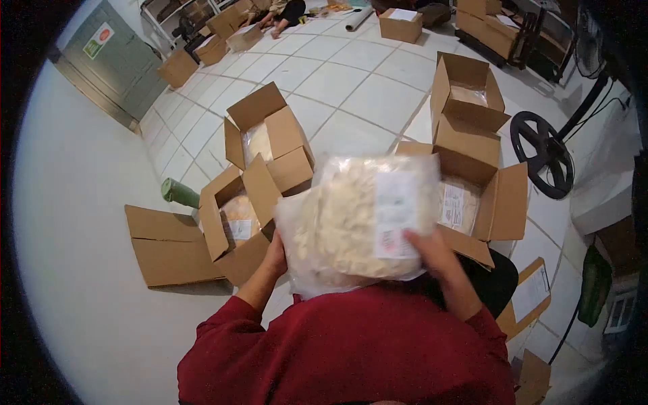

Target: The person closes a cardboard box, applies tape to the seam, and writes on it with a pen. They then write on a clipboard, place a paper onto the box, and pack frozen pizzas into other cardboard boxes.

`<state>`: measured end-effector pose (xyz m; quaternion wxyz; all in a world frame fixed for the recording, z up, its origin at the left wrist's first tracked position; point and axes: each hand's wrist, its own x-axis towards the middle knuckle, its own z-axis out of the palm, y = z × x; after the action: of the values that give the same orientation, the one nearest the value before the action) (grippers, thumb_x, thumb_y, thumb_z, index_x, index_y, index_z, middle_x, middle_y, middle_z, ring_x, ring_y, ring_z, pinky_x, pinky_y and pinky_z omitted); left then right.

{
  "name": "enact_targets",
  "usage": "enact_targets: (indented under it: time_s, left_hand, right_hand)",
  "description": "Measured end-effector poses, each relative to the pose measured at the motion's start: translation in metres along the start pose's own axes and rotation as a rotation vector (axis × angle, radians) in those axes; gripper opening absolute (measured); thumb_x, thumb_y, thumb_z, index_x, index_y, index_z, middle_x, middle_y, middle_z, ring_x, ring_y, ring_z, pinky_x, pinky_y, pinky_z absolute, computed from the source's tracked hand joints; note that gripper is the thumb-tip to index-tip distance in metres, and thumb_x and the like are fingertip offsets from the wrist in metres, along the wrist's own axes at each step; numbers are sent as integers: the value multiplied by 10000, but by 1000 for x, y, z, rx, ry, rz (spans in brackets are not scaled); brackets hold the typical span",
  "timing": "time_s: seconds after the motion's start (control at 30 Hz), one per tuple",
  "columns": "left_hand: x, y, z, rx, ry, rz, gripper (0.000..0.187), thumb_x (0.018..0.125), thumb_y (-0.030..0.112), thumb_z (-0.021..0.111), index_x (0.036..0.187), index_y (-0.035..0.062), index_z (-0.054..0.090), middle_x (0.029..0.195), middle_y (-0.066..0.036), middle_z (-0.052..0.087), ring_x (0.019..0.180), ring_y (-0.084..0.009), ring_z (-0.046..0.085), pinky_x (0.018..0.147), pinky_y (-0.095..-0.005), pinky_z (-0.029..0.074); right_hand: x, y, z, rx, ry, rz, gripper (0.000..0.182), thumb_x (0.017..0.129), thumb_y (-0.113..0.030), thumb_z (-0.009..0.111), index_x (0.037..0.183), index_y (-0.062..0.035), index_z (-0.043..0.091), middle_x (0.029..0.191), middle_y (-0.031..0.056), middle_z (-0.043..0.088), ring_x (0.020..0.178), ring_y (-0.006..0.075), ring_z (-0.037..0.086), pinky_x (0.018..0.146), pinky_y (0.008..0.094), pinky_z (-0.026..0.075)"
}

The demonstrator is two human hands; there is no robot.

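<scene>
Two clear plastic bags of pale, lumpy pieces are held up before my chest, slightly blurred. The front bag (347,219) carries a white printed label (396,209) and overlaps the rear bag (297,233). My right hand (432,256) grips the front bag's right side, with the thumb on the label. At the rear bag's left edge is my left hand (275,256), its fingers partly hidden behind the plastic. Beside it stands an open cardboard box (212,226) with a labelled bag (237,219) inside. Right of the bags, another open box (506,202) holds a labelled bag (460,202).
More open boxes with bags stand ahead at left (287,131) and right (462,67). A green roll (179,192) is by the left wall. At right are a fan base (543,155) and a clipboard (530,297). Other people sit at the far end near a carton (400,28).
</scene>
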<state>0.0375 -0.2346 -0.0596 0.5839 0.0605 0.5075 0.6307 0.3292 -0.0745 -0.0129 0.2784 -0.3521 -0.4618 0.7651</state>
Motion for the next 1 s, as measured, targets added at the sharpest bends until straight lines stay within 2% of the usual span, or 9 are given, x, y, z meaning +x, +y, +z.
enact_targets:
  time_s: [0.13, 0.23, 0.3, 0.5, 0.53, 0.6, 0.63, 0.73, 1.0]
  left_hand:
    - [13, 4, -12, -2, -53, 61, 637, 802, 526, 319, 1215, 41, 311, 1158, -105, 432, 1035, -236, 440, 880, -346, 359]
    - [8, 7, -7, 39, 9, 76, 659, 795, 543, 315, 1216, 37, 303, 1160, -106, 428, 1034, -239, 438, 882, -348, 358]
    - [2, 9, -3, 79, 69, 114, 673, 789, 554, 313, 1217, 34, 297, 1161, -107, 425, 1034, -241, 436, 882, -349, 358]
    - [-27, 28, 24, 130, 279, 267, 716, 774, 588, 305, 1218, 26, 280, 1164, -109, 416, 1033, -247, 433, 884, -352, 357]
    - [-31, 28, 24, 86, 203, 263, 728, 761, 603, 313, 1208, 28, 302, 1153, -113, 425, 1030, -248, 433, 878, -360, 357]
    - [-39, 26, 22, -48, -26, 246, 766, 721, 649, 338, 1175, 33, 367, 1122, -126, 450, 1023, -251, 435, 861, -383, 358]
    - [-39, 22, 15, 41, 78, 261, 768, 714, 633, 378, 1177, 20, 355, 1124, -128, 448, 1036, -258, 421, 874, -399, 339]
    - [-38, 21, -1, 457, 144, -58, 686, 733, 475, 509, 1191, 3, 314, 1117, -123, 453, 993, -242, 466, 848, -377, 377]
    - [-30, 23, -1, 280, 79, -27, 608, 746, 352, 539, 1172, -26, 326, 1102, -134, 462, 982, -242, 475, 841, -347, 386]
  right_hand:
    - [-4, -16, 3, -722, -263, -237, 666, 694, -277, 635, 1219, -37, 304, 1132, 189, 413, 1028, 247, 422, 850, 340, 360]
    - [9, -78, -13, -661, -442, 33, 526, 718, -207, 607, 1177, -53, 402, 1043, 98, 510, 973, 155, 465, 848, 279, 356]
    - [58, -78, -66, -638, -231, -230, 439, 751, -232, 559, 1141, -66, 445, 989, 57, 540, 895, 125, 495, 761, 281, 404]
    - [157, 7, -220, -547, 568, 692, 389, 743, -314, 539, 1018, -40, 520, 945, 197, 549, 805, 262, 556, 664, 369, 454]
    - [132, 38, -222, -584, 628, 441, 381, 728, -324, 538, 971, -30, 540, 926, 183, 547, 838, 251, 536, 700, 383, 431]
    - [143, 92, -260, -859, 515, 583, 463, 718, -360, 541, 1038, -29, 488, 1047, 149, 483, 952, 263, 476, 785, 398, 385]
    - [165, 113, -287, -1086, 313, 982, 567, 724, -386, 544, 1152, -37, 416, 1188, 128, 421, 1035, 286, 436, 835, 398, 362]
    - [160, 132, -268, -523, 513, 888, 613, 733, -426, 532, 1175, -29, 383, 1196, 152, 406, 1047, 293, 424, 860, 403, 334]
    - [136, 101, -239, -660, 444, 922, 609, 740, -461, 515, 1144, -16, 417, 1175, 193, 411, 1021, 310, 440, 845, 405, 345]
